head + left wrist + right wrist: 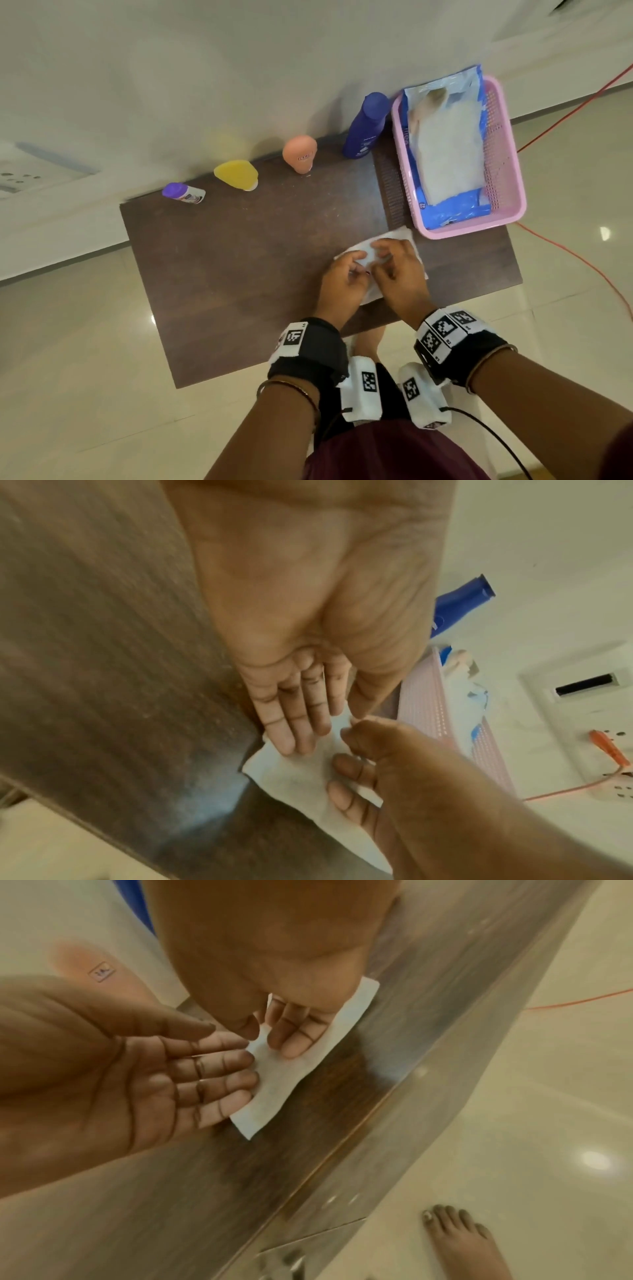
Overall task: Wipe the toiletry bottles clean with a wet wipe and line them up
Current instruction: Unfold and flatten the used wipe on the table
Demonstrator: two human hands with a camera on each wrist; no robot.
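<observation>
A white wet wipe (400, 234) lies flat on the dark wooden table (239, 274) near its front right. My left hand (356, 260) rests on the wipe with straight fingers (291, 723) pressing it down. My right hand (380, 253) pinches the wipe's edge between thumb and fingers (294, 1039). Upright along the table's far edge stand a small purple-capped bottle (183, 193), a yellow bottle (236, 174), a peach bottle (299, 153) and a tall blue bottle (366, 126), all well beyond both hands.
A pink basket (507, 154) at the table's far right holds an opened blue wet-wipe pack (445, 144). A red cable (582, 260) runs over the floor to the right. A wall rises directly behind the bottles. A bare foot (459, 1242) stands by the table's near edge.
</observation>
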